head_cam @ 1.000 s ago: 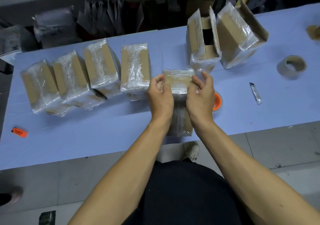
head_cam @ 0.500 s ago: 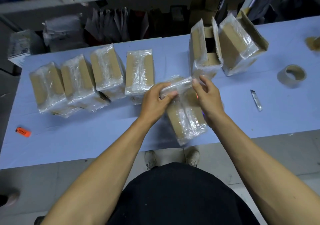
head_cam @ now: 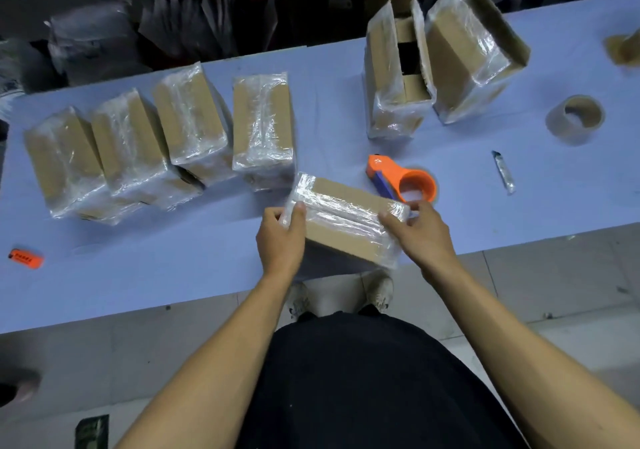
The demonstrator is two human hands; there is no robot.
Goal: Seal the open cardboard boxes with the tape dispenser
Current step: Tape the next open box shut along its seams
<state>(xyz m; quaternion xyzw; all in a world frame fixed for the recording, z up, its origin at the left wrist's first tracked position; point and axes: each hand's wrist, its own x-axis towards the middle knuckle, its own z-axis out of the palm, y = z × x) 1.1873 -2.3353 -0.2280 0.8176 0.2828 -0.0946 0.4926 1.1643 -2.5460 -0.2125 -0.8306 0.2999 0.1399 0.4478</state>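
Cardboard wrapped in clear tape sits between our hands: the box [head_cam: 346,222] we are working on lies slantwise at the near edge of the surface [head_cam: 173,275]. Our left hand [head_cam: 280,239] curls round its left end with the thumb on top, and our right hand [head_cam: 420,232] pinches its right end between thumb and fingers.

The orange tape dispenser [head_cam: 403,180] lies just beyond the box, close to our right fingers, and neither hand holds it. Four taped boxes [head_cam: 162,144] stand in a row to the left. Two open boxes [head_cam: 440,64] stand at the back right with their flaps up.

As we see it, the main risk is the edge. The box's near side looks close to the drop, so a careless turn or a loosened grip could send it to the floor [head_cam: 138,362]. Slick film over the cardboard may make it slide in our fingers. Swinging the right end outward could also knock the dispenser away. Any loose tape end could fold over and stick to itself.
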